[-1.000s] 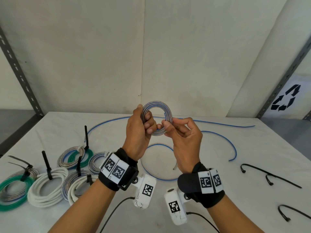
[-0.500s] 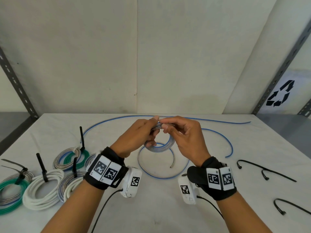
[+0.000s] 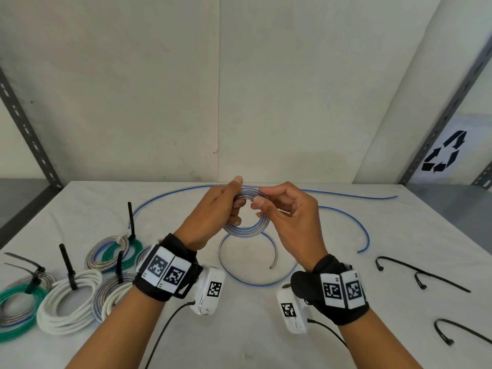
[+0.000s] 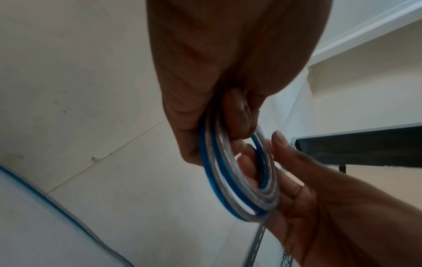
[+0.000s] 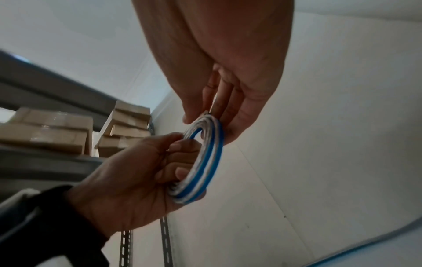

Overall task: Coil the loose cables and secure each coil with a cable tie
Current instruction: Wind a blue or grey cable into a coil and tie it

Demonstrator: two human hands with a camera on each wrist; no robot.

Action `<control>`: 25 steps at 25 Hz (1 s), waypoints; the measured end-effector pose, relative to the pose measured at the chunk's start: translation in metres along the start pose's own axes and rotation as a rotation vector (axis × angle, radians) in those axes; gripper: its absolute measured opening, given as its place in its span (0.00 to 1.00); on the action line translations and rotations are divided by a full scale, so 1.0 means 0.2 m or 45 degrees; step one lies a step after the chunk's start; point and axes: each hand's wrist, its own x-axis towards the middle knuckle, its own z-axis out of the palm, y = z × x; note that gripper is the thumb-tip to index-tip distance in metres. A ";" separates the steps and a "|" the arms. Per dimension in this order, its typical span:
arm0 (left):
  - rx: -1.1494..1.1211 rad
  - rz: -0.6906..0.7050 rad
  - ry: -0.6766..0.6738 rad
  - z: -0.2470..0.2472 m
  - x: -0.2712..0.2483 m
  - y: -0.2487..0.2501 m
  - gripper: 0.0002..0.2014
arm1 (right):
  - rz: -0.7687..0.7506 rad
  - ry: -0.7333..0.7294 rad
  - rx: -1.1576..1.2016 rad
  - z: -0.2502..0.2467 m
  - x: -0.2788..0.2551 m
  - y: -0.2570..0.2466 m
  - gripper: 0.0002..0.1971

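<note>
Both hands hold up a small coil (image 3: 246,227) of blue-and-clear flat cable above the middle of the table. My left hand (image 3: 218,209) grips its left side, fingers curled through the ring (image 4: 239,173). My right hand (image 3: 277,206) pinches its upper right rim between thumb and fingers (image 5: 205,122). The uncoiled rest of the cable (image 3: 346,211) loops beneath on the table and trails to the back and right. Loose black cable ties (image 3: 418,272) lie at the right.
Several tied coils, white (image 3: 66,302), green (image 3: 16,312) and blue-clear (image 3: 111,251), lie at the left with black tie tails sticking up. Another cable tie (image 3: 460,334) lies at the front right. Grey shelf posts (image 3: 29,134) flank the table (image 3: 247,328); a wall stands behind.
The coil, held upright and facing me a second ago, has been lowered and tilted flatter. Both hands came down with it and kept their hold.
</note>
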 end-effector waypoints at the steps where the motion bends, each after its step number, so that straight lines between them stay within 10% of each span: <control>1: -0.053 -0.010 0.007 -0.01 0.00 0.00 0.24 | 0.003 -0.037 -0.033 0.00 0.00 0.00 0.09; 25: -0.231 -0.303 -0.223 0.11 0.04 -0.07 0.23 | 0.238 -0.358 -0.197 -0.22 0.03 -0.05 0.14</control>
